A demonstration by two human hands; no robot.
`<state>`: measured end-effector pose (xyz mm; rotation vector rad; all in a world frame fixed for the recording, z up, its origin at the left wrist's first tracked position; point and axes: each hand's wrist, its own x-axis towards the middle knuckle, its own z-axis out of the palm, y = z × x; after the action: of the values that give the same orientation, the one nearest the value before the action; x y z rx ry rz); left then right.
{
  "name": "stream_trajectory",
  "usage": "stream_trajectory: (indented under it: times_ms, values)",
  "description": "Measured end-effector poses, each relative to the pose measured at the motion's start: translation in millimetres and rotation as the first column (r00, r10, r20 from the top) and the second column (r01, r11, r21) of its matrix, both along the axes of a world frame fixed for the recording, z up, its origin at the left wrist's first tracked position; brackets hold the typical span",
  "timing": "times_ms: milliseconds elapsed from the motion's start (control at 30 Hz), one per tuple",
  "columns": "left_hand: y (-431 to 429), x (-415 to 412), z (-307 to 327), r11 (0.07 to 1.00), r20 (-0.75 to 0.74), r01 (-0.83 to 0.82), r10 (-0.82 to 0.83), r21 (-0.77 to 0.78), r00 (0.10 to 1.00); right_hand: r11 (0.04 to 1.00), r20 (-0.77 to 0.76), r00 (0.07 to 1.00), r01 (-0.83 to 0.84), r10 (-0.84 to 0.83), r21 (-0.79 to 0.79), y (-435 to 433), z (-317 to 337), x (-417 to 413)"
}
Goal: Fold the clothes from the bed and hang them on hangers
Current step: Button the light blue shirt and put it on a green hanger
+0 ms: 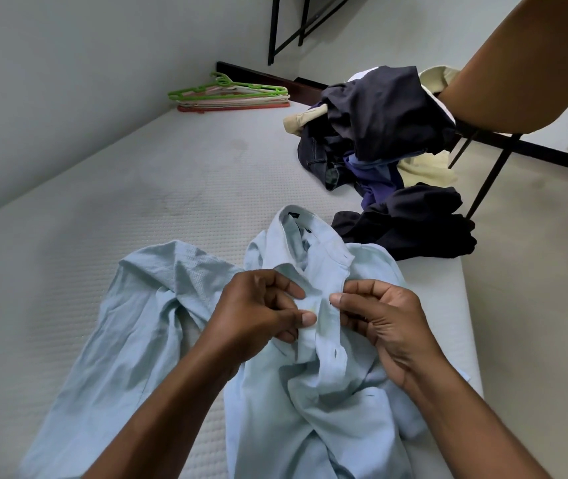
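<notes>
Two hands are working close together at the front of the pale blue shirt. The left hand is pinching one edge of the opening between thumb and curled fingers. The right hand is pinching the facing edge, with the thumb tips nearly meeting just below the collar. It is looking like buttoning, or at least lining up the two fronts, though any button is too small to make out.

The shirt is lying front-up on the bed with its collar pointing away from the person. One sleeve is trailing out to the person's left, and the body is bunching in wrinkles under the wrists.

Just beyond the shirt's collar, to the right, a dark garment is lying crumpled. Farther beyond it a heap of mixed clothes is waiting, with a brown chair leaning in over it. Well beyond the shirt, far left by the wall, a stack of hangers is resting.

By my reading the task is only getting going, since nothing is hanging yet. The next move is calling for closing that front, smoothing the wrinkles and drawing the sleeve in. After that comes a long reach past the shirt for a hanger.
</notes>
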<state>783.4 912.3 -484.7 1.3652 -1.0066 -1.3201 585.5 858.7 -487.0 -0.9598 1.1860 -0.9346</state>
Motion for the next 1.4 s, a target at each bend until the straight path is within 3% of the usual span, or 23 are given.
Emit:
stream_trajectory:
  times_ms: [200,333,667,767,833,900,967,1133,1267,1400]
  values:
    - [1.5,-7.0,-3.8,0.993,-0.027,-0.121,0.122,0.015,0.992,0.994,-0.049,0.994,-0.100,0.098,-0.045,8.9,12.9,-12.5]
    - [-0.3,-12.1,-3.2,0.985,-0.056,-0.171,0.172,0.013,0.984,0.983,-0.078,0.996,-0.058,0.045,-0.176,16.4,21.6,-10.3]
    - [2.9,-19.0,-2.6,0.990,0.047,-0.140,0.139,0.002,0.989,0.913,-0.260,0.964,-0.049,-0.064,-0.405,24.2,13.3,0.9]
    - [2.9,-17.7,0.5,0.984,0.070,-0.176,0.176,-0.007,0.982,0.846,-0.404,0.875,0.011,-0.266,-0.533,28.1,14.2,-3.2]
    - [1.0,-16.5,0.5,0.981,0.082,-0.196,0.196,-0.012,0.977,0.741,-0.522,0.739,-0.046,-0.425,-0.670,30.4,17.0,-7.8]
    - [0.3,-17.4,0.9,0.979,0.105,-0.200,0.202,-0.028,0.974,0.647,-0.565,0.663,-0.156,-0.491,-0.746,35.1,19.4,-8.9]
    - [2.2,-19.6,1.0,0.981,0.120,-0.188,0.193,-0.053,0.974,0.631,-0.559,0.696,-0.195,-0.450,-0.751,43.5,17.1,-3.3]
    - [8.0,-27.9,-0.7,0.985,0.100,-0.151,0.159,-0.078,0.982,0.821,-0.334,0.897,0.053,-0.289,-0.569,54.0,4.3,14.1]
    - [7.2,-18.7,1.9,0.981,0.073,-0.174,0.180,-0.083,0.981,0.887,-0.226,0.946,0.109,-0.231,-0.449,41.9,-3.9,22.5]
    - [4.4,-13.2,0.0,0.987,0.017,-0.157,0.158,-0.034,0.987,0.903,-0.213,0.952,0.116,-0.220,-0.414,30.3,-11.9,25.9]
